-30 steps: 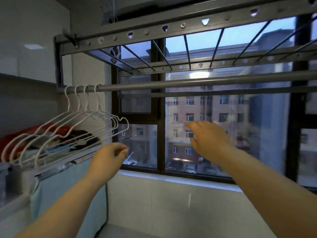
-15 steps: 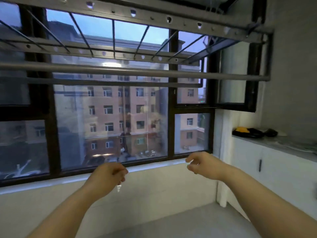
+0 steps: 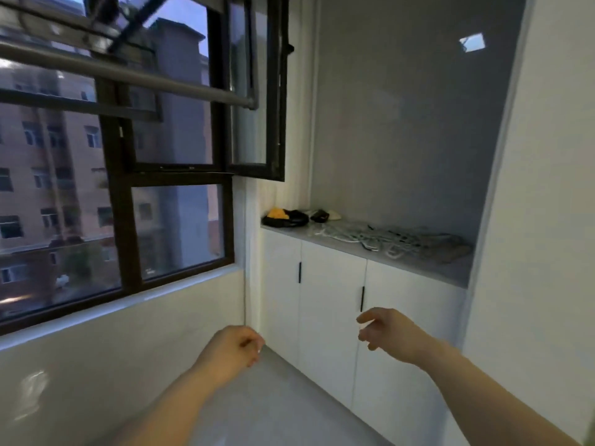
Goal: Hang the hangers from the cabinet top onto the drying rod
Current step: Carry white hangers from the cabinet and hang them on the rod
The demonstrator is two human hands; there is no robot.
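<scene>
Hangers (image 3: 380,241) tangled at two o'clock on surface (image 3: 450,273): aiming left hand (image 3: 231,352) and right hand (image 3: 394,336), empty with fingers (image 3: 370,318) loosely curled, at one hook only, avoiding snags.

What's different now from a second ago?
The view swung right: the four white hangers hung on the drying rod left sight, and the cabinet top with its pile of hangers came in. The left hand and right hand dropped lower. Both still hold nothing.
</scene>
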